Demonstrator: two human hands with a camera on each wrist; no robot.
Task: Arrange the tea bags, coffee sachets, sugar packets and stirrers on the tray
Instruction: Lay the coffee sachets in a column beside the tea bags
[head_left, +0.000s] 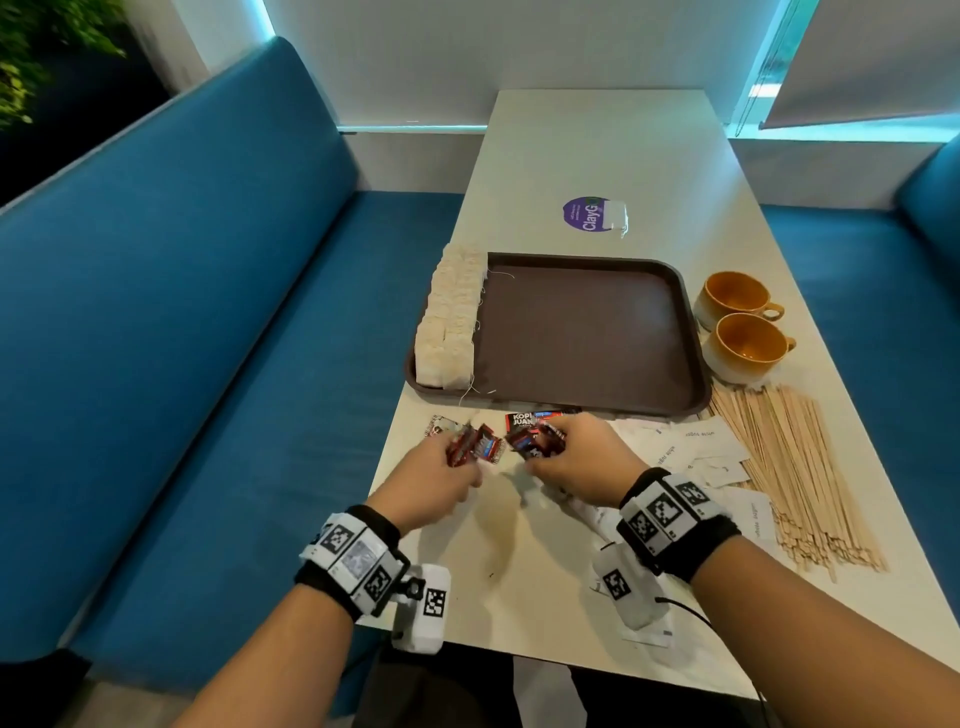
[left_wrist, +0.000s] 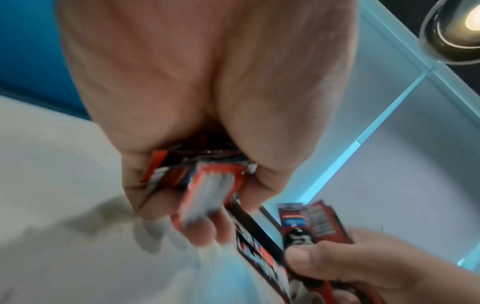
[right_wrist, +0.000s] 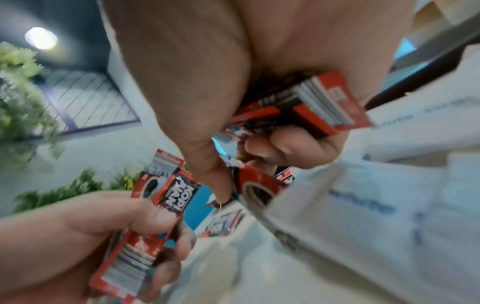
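Lying in stacked rows along the left edge of the brown tray (head_left: 582, 332), the pale tea bags (head_left: 453, 317) trail thin strings — the rest of its floor is bare. Near the table's (head_left: 498, 566) front edge, the left hand (head_left: 434, 480) curls round a bunch of red-and-black coffee sachets (head_left: 474, 447), and the right hand (head_left: 582, 462) grips another bunch (head_left: 535, 441). White sugar packets (head_left: 696, 447) lie further right, then wooden stirrers (head_left: 789, 467) — two orange cups (head_left: 743, 325) stand behind them.
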